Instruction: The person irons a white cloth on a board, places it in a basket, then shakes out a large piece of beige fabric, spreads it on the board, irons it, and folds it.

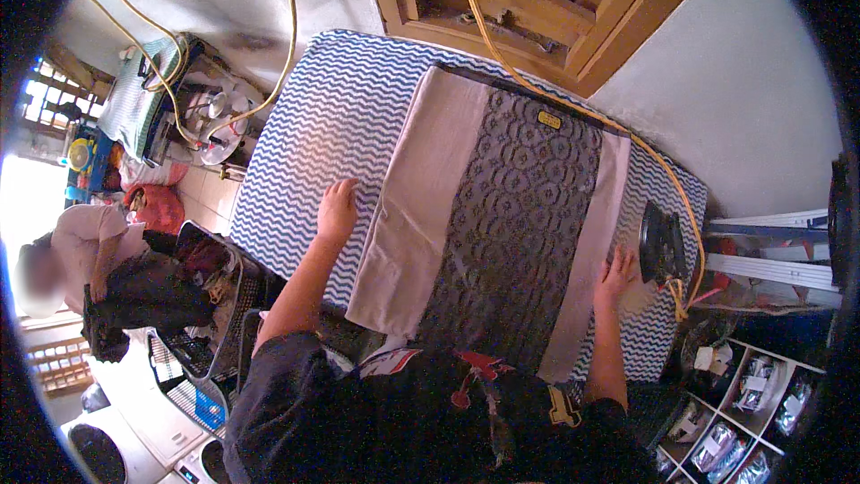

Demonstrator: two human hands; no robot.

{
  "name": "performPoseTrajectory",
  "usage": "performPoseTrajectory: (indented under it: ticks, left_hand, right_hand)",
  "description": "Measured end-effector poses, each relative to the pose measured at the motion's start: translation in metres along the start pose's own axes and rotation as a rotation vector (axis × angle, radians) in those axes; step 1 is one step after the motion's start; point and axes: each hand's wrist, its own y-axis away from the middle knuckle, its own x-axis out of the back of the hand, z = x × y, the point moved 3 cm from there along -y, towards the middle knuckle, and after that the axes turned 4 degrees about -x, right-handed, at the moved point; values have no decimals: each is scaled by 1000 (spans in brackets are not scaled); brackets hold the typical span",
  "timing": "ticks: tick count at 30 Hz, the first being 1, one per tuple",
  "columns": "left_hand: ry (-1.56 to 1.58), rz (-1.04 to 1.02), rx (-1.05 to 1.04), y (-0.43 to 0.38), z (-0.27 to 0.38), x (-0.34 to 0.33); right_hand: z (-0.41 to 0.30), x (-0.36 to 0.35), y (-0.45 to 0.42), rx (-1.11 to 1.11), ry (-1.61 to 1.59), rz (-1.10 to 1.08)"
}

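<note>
A folded cloth, dark and patterned between pale pinkish bands, lies across an ironing surface with a blue and white zigzag cover. It bears a small yellow label near its far edge. My left hand rests on the zigzag cover, left of the cloth, with nothing seen in it. At the cloth's right edge lies my right hand, fingers apart, beside a black clothes iron. A yellow cord runs from above, along the far edge, to the iron.
Another person is at the left with dark cloth, by a black plastic basket. White machines with round openings stand lower left. A shelf of wrapped items is lower right, below a folded ladder. A wooden frame borders the far side.
</note>
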Motion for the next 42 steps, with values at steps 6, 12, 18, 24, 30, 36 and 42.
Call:
performPoseTrajectory:
  ticks: [6, 12, 18, 24, 30, 36, 42]
  left_hand:
    - [305, -366, 258, 123, 22, 5]
    - [167, -202, 247, 168, 36, 18]
    - [236, -553, 307, 180, 19, 11]
    - [1139, -487, 489, 198, 4, 14]
    - [707, -678, 373, 215, -47, -21]
    - [595, -951, 348, 192, -16, 14]
    - [-474, -1040, 74, 161, 21, 11]
  right_hand:
    - [-11, 54, 92, 54, -334, -199]
    - [-3, 66, 157, 34, -264, -173]
    - [16, 59, 164, -54, -366, -141]
    - [40, 51, 185, -181, -498, -197]
    - [64, 33, 201, -257, -422, -335]
    - [82, 31, 211, -242, -500, -390]
    - [23, 93, 173, -216, -104, -409]
